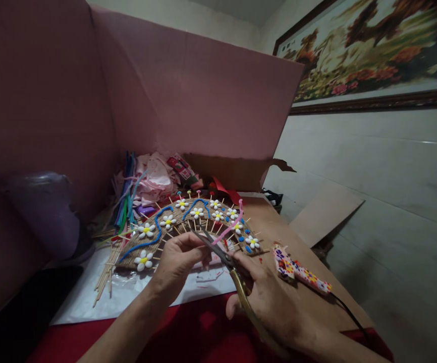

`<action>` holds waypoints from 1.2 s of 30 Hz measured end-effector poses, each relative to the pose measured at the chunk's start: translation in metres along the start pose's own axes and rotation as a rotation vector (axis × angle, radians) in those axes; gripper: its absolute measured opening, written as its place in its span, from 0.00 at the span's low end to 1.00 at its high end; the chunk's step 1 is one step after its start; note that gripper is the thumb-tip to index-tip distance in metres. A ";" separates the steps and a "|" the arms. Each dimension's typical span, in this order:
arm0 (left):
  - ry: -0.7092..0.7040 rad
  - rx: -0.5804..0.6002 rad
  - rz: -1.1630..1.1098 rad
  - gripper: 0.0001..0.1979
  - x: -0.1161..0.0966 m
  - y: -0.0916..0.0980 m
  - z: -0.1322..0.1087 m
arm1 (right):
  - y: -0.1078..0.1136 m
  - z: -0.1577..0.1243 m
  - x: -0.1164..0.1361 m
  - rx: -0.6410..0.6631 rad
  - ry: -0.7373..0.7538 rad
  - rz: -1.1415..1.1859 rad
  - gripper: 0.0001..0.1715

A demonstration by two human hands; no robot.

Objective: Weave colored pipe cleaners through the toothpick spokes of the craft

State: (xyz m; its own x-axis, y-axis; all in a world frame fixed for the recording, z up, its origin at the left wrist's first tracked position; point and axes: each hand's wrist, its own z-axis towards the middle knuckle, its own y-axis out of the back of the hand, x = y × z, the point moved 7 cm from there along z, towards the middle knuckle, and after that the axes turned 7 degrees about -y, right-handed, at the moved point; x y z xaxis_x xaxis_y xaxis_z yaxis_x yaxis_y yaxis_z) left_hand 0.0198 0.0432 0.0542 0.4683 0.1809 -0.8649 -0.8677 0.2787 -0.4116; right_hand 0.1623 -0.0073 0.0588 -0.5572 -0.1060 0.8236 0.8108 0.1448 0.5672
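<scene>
My right hand grips a pair of scissors with dull gold handles, its dark blades pointing up and left. My left hand is pinched closed at the blades, on the lower end of a fuzzy pink pipe cleaner. The pipe cleaner slants up to the right, bent near its top. Behind both hands lies a twine-wrapped arch with white-and-yellow flowers, a wavy blue strip and blue ovals. Thin sticks jut from its inner and outer edges, several with coloured tips at the top. The left fingertips partly hide behind the blades.
A flower-patterned glue gun with a black cord lies right on the brown board. Loose wooden sticks rest left on a white sheet. Coloured pipe cleaners and pink scraps are heaped behind, before a pink panel.
</scene>
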 end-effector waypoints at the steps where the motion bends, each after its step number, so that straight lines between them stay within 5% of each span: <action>1: 0.005 0.006 0.001 0.02 0.002 -0.001 0.000 | -0.001 -0.002 -0.005 0.005 -0.029 0.016 0.35; 14: 0.179 -0.042 -0.098 0.05 0.032 -0.009 -0.007 | -0.007 -0.014 -0.030 0.050 -0.123 0.162 0.29; 20: 0.226 -0.040 -0.101 0.06 0.034 -0.009 -0.009 | -0.007 -0.016 -0.019 0.112 -0.130 0.211 0.22; 23: 0.241 -0.083 -0.095 0.06 0.036 -0.005 -0.007 | 0.017 -0.006 -0.012 -0.003 -0.065 0.153 0.26; 27: 0.234 -0.125 -0.086 0.07 0.037 0.000 -0.004 | 0.085 0.036 -0.021 -0.304 0.075 -0.012 0.21; 29: 0.230 -0.137 -0.091 0.08 0.035 0.002 -0.003 | 0.120 0.068 -0.040 -0.409 0.020 -0.257 0.19; 33: 0.219 -0.141 -0.090 0.08 0.033 0.003 -0.002 | 0.155 0.125 -0.082 -0.364 -0.084 -0.646 0.15; 36: 0.226 -0.155 -0.092 0.08 0.034 0.006 -0.002 | 0.150 0.150 -0.100 -0.270 -0.041 -0.697 0.13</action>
State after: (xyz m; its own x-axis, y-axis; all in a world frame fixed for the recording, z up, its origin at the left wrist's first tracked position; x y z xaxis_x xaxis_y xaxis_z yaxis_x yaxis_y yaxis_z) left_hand 0.0300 0.0491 0.0213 0.5125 -0.0585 -0.8567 -0.8465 0.1333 -0.5155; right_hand 0.3129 0.1722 0.0626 -0.9598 -0.0469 0.2766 0.2804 -0.1897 0.9410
